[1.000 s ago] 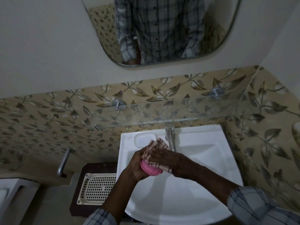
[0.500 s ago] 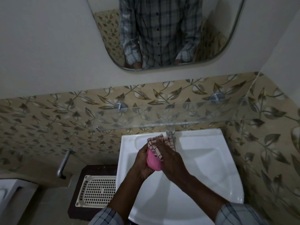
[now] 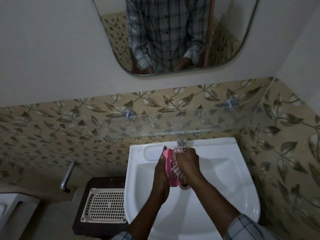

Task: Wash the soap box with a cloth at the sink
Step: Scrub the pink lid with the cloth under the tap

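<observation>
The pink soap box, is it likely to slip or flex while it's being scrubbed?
Probably stiff: the soap box keeps its shape on edge in the left hand. Possibly slippery if wet. Looks light, as the right hand just presses the cloth against it.

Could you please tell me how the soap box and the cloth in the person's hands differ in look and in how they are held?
The soap box is plain pink and rigid, while the cloth is pale with dark checks and bunched up soft. The left hand holds the soap box on edge, while the right hand presses the cloth against the soap box's open side. Both are held over the white sink, just below the tap.
</observation>
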Demonstrator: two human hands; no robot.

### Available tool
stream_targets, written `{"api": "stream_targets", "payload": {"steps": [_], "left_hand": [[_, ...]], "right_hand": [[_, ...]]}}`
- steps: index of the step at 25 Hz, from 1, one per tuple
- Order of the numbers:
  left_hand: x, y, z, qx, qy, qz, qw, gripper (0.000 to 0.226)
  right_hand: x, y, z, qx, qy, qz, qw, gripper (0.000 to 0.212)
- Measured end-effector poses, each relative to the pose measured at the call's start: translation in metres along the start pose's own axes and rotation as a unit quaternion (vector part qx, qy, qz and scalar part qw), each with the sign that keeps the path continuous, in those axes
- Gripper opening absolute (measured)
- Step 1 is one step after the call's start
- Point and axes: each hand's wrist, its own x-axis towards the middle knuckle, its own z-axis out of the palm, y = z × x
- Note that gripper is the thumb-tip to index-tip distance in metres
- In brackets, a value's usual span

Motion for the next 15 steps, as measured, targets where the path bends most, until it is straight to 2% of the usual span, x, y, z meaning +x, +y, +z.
{"api": "stream_targets", "payload": {"steps": [1, 3, 6, 8, 9, 10, 11, 12, 13, 14, 15], "left_hand": [[0.000, 0.001, 0.001, -0.016, 0.016, -0.021, 1.000, 0.045], [0.007, 0.014, 0.001, -0.068, 0.021, -0.076, 0.995, 0.046], [0.020, 0.038, -0.013, -0.136, -0.016, -0.136, 0.981, 0.056], [0.021, 0.046, -0.020, -0.163, -0.046, -0.195, 0.966, 0.062], [0.019, 0.045, -0.025, -0.170, -0.055, -0.218, 0.959, 0.063], [0.017, 0.042, -0.030, -0.174, -0.059, -0.233, 0.955, 0.062], [0.014, 0.039, -0.036, -0.178, -0.061, -0.240, 0.952, 0.062], [0.011, 0.037, -0.042, -0.187, -0.065, -0.243, 0.950, 0.063], [0.011, 0.035, -0.048, -0.195, -0.075, -0.250, 0.945, 0.065], [0.011, 0.034, -0.051, -0.202, -0.089, -0.264, 0.939, 0.066], [0.010, 0.035, -0.052, -0.205, -0.101, -0.279, 0.933, 0.066]], "right_hand": [[-0.001, 0.003, 0.005, -0.021, 0.001, -0.055, 0.998, 0.029], [-0.011, 0.020, 0.012, -0.031, -0.037, -0.238, 0.970, 0.036], [-0.014, 0.049, -0.005, -0.064, -0.153, -0.460, 0.872, 0.057], [-0.009, 0.057, -0.026, -0.120, -0.226, -0.529, 0.809, 0.063], [-0.006, 0.057, -0.036, -0.149, -0.266, -0.553, 0.776, 0.061], [-0.002, 0.053, -0.047, -0.170, -0.294, -0.557, 0.758, 0.053], [0.002, 0.049, -0.057, -0.164, -0.303, -0.543, 0.766, 0.040], [0.010, 0.044, -0.066, -0.121, -0.284, -0.501, 0.808, 0.031], [0.018, 0.039, -0.075, -0.051, -0.233, -0.439, 0.866, 0.036], [0.022, 0.036, -0.081, -0.019, -0.159, -0.409, 0.898, 0.050], [0.024, 0.037, -0.082, -0.025, -0.114, -0.433, 0.894, 0.059]]}}
